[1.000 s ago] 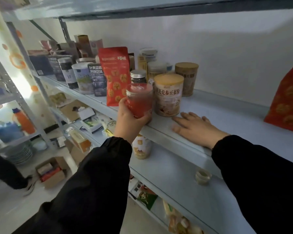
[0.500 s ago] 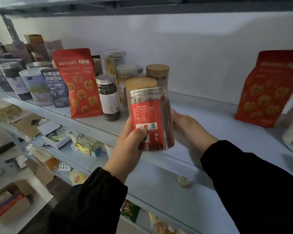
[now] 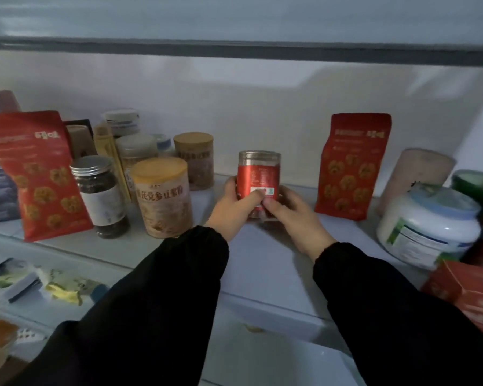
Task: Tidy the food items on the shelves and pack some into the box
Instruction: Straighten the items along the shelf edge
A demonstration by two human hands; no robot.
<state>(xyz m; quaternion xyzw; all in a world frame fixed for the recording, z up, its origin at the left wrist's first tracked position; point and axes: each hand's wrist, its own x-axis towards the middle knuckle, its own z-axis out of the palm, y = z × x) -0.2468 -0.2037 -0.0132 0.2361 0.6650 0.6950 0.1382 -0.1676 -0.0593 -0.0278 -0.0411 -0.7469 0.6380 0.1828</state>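
A clear jar with a red label (image 3: 258,174) stands upright on the grey shelf (image 3: 262,263), in the gap between two groups of food items. My left hand (image 3: 232,203) wraps its left side and my right hand (image 3: 289,211) holds its lower right; both thumbs press on the label. The jar's base is hidden behind my fingers. To its left stand a tan-lidded canister (image 3: 162,196) and a dark jar with a silver lid (image 3: 101,195). A red snack pouch (image 3: 353,165) stands to its right.
Another red pouch (image 3: 35,174) and several canisters crowd the shelf's left. A white tub with a blue lid (image 3: 430,225), a pale cylinder (image 3: 414,179) and a red box (image 3: 469,293) fill the right. Packets (image 3: 64,285) lie on the lower shelf.
The jar has gone from the shelf's front edge at the left, lifted in my left hand, to the gap further right. My right hand left the shelf surface and joined on the jar.
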